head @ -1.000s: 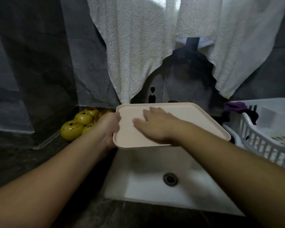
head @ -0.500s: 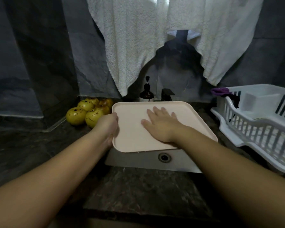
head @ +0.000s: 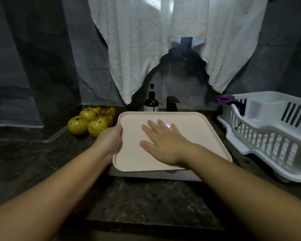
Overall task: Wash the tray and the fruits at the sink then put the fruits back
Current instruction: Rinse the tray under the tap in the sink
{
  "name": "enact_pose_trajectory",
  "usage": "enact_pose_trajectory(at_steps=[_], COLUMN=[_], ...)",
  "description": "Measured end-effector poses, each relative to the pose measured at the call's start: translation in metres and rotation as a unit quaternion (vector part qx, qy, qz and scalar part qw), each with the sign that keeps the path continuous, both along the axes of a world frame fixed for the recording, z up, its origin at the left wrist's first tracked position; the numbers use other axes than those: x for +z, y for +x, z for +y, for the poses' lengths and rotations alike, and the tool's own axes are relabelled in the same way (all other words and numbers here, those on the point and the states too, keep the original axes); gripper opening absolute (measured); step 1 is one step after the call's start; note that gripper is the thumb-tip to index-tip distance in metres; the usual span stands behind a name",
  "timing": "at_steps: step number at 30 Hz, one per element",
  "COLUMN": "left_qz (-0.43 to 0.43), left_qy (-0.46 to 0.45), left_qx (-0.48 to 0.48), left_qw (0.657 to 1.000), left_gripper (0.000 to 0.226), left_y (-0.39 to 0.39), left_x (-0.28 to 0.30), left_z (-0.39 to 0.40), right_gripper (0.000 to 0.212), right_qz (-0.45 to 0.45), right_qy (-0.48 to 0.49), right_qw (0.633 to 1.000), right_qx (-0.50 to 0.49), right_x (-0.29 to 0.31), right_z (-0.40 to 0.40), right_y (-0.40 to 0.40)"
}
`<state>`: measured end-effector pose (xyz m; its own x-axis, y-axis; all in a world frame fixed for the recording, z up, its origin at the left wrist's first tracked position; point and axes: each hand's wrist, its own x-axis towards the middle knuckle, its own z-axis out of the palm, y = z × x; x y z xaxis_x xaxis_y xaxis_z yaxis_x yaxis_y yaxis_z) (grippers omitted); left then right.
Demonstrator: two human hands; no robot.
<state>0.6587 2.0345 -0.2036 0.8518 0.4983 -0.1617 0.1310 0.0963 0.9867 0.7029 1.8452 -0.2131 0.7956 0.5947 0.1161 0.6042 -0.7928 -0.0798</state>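
Dark counter: tray point(head: 195, 134) over sink point(head: 155, 176); left hand point(head: 111, 140) grips its left rim, right hand point(head: 163, 143) spread flat on top.

left hand point(head: 111, 140) gripping, right hand point(head: 163, 145) flat

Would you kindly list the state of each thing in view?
tray: empty, held over the sink
left hand: grips the tray's left edge
right hand: flat on the tray
fruits: piled on the counter
dish rack: empty, purple cloth at corner
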Motion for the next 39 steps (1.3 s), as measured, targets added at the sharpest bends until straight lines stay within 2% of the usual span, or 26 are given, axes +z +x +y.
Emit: enact_pose_trajectory(at_steps=[2,4,5,7,9,11,13,16,17,18,19,22,23,24,27,28,29,31,33,34,37,39], left_qz=[0.000,-0.004,-0.006,-0.016,-0.021,-0.022,-0.024,-0.031,-0.031,-0.033,-0.037,-0.051,-0.050,-0.051,-0.056,-0.059,-0.064,-0.084,-0.094,-0.093,-0.085,-0.096], left_qy=[-0.009,-0.027,-0.034,-0.049,-0.068,-0.081,-0.074,-0.053,-0.049,-0.049,-0.056,-0.069,-0.061,-0.049,-0.033,-0.036,-0.045,-0.071,-0.072,-0.062,-0.053,-0.062], left_qx=[0.005,-0.011,-0.021,-0.034,-0.038,-0.029,-0.012,-0.024,-0.036,-0.047,-0.053,-0.040,-0.026,-0.009,-0.017,-0.030,-0.046,-0.061,-0.052,-0.041,-0.051,-0.071], left_qw=[1.000,1.000,0.999,0.998,0.997,0.996,0.997,0.998,0.998,0.997,0.996,0.995,0.997,0.997,0.998,0.997,0.996,0.992,0.992,0.993,0.994,0.991], left_gripper=[0.032,0.033,0.033,0.032,0.031,0.034,0.034,0.034,0.034,0.033,0.033,0.033,0.034,0.034,0.036,0.036,0.035,0.032,0.033,0.033,0.033,0.033], left_y=[-0.004,-0.003,0.000,0.007,0.013,0.016,0.016,0.016,0.017,0.018,0.020,0.021,0.020,0.017,0.015,0.016,0.017,0.016,0.014,0.012,0.011,0.014], left_x=[-0.004,-0.009,-0.011,-0.013,-0.012,-0.011,-0.014,-0.015,-0.014,-0.012,-0.010,-0.004,-0.003,-0.004,-0.009,-0.009,-0.009,-0.006,-0.004,-0.005,-0.008,-0.007], left_z=[0.005,-0.002,-0.009,-0.026,-0.034,-0.029,-0.021,-0.024,-0.029,-0.035,-0.038,-0.029,-0.023,-0.018,-0.020,-0.025,-0.030,-0.030,-0.019,-0.014,-0.020,-0.029], right_gripper=[0.081,0.080,0.081,0.080,0.077,0.078,0.078,0.075,0.075,0.075,0.073,0.069,0.068,0.067,0.069,0.069,0.067,0.064,0.065,0.065,0.066,0.065], right_qz=[0.017,0.066,0.080,0.063,0.011,-0.034,-0.043,0.002,0.019,0.025,0.018,-0.046,-0.054,-0.053,-0.014,-0.013,-0.033,-0.078,-0.087,-0.077,-0.031,-0.050], right_qy=[0.009,0.030,0.038,0.046,0.029,-0.005,-0.020,0.008,0.030,0.051,0.063,0.032,0.021,0.016,0.035,0.046,0.046,0.039,0.021,0.014,0.035,0.054], right_qw=[0.992,0.964,0.957,0.974,0.997,0.999,0.999,0.974,0.964,0.965,0.975,0.998,0.998,0.998,0.984,0.982,0.987,0.996,0.995,0.996,0.995,0.994], right_qx=[-0.123,-0.257,-0.277,-0.212,-0.067,0.028,-0.003,-0.226,-0.264,-0.257,-0.210,0.009,0.035,0.014,-0.176,-0.184,-0.149,-0.033,0.040,0.036,-0.087,-0.082], right_x=[0.001,0.008,0.010,0.008,0.000,-0.005,-0.001,0.015,0.018,0.019,0.016,-0.004,-0.007,-0.008,0.004,0.008,0.008,0.002,-0.002,-0.002,0.005,0.007], right_z=[-0.030,-0.040,-0.032,0.000,0.028,0.027,0.002,-0.019,-0.011,0.003,0.019,0.039,0.032,0.023,0.019,0.031,0.045,0.060,0.047,0.036,0.031,0.052], right_y=[0.011,0.020,0.020,0.012,-0.004,-0.012,-0.004,0.012,0.014,0.014,0.010,-0.007,-0.006,-0.002,0.010,0.009,0.006,-0.002,0.000,0.003,0.012,0.004])
